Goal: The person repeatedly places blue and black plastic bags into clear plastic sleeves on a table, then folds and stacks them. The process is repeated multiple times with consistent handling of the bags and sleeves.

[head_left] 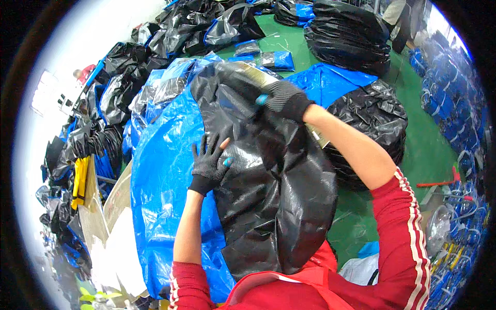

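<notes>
A large tarpaulin sheet lies spread in front of me, with a glossy black part (258, 206) over a blue part (165, 191). Both my hands wear dark knit gloves with some fingertips turquoise or bare. My left hand (209, 163) rests palm down, fingers spread, where the black meets the blue. Farther off and to the right, my right hand (287, 101) is closed on the black tarpaulin near its far edge, its fingers partly hidden. A pale yellowish strip (253, 75) shows beside that hand, and what it is I cannot make out.
Folded black and blue tarpaulins (124, 77) are heaped along the left and back. A black bundle (351, 39) stands behind on the green floor (423, 139), another bundle (372, 108) to the right. Strapped blue packs (449, 93) line the right side, near a red bar (436, 184).
</notes>
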`<state>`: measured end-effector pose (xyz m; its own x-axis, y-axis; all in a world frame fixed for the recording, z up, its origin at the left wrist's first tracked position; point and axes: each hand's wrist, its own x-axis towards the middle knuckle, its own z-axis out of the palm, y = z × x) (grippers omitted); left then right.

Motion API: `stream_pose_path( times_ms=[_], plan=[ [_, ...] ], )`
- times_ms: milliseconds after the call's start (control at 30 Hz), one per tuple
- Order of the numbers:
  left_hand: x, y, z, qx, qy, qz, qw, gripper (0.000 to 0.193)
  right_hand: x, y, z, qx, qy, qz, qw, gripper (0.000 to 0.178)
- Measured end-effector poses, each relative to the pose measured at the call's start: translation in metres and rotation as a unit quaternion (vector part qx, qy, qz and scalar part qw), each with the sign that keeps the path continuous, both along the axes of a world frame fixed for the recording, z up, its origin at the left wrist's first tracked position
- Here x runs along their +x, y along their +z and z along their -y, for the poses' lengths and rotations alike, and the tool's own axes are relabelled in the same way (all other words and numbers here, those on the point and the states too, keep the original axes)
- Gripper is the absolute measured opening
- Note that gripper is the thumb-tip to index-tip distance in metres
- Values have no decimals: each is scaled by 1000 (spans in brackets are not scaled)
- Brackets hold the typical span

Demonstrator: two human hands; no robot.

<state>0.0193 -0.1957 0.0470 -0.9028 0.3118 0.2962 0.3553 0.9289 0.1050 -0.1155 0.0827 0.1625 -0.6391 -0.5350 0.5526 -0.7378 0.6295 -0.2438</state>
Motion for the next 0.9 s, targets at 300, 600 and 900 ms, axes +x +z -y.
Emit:
stream_pose_path(
  times_ms=[300,600,900],
  plan=[
    [8,-55,15,-52,126,70,988,57,-101,-39,-160,41,-150,555,817,48],
    [-82,-32,-68,-23,-54,50,997,72,-94,21,31,47,-127,76,988,48],
    [-84,-55,-63,-22,2,-60,998,68,-17,10,-81,-9,-96,-1,995,58]
  ],
)
